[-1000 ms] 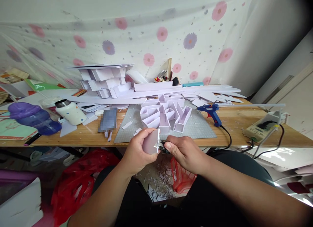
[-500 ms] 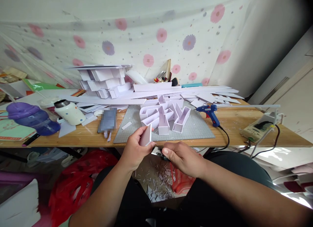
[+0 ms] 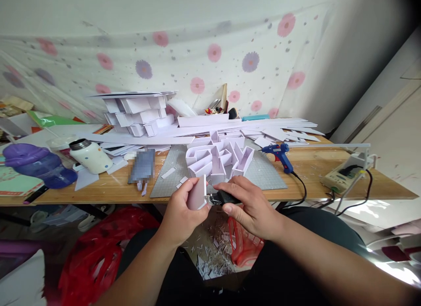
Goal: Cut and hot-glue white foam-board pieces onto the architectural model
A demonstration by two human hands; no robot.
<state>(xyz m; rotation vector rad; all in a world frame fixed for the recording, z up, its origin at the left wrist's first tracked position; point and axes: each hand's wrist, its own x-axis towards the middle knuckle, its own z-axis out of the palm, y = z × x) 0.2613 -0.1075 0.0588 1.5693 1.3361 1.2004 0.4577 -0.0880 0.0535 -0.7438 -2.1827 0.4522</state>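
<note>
Just past the table's front edge, my left hand (image 3: 184, 209) grips a small white foam board piece (image 3: 198, 194) that stands upright between thumb and fingers. My right hand (image 3: 248, 205) is wrapped round a black-handled cutter (image 3: 223, 197), its metal end pointing left at the lower right edge of the board piece. Behind both hands, white open-topped letter-like shapes (image 3: 217, 159) made of board strips rest on a grey cutting mat (image 3: 266, 176).
A blue glue gun (image 3: 281, 154) lies right of the shapes, its cable running to a power strip (image 3: 342, 176). At left are a purple bottle (image 3: 39, 165), a white bottle (image 3: 90, 156) and stacked white board shapes (image 3: 141, 113). Scraps cover the floor.
The cutter in my right hand has risen and turned more level, meeting the board piece. My left hand holds the piece more upright. Small white pieces now show on the mat beside my left hand.
</note>
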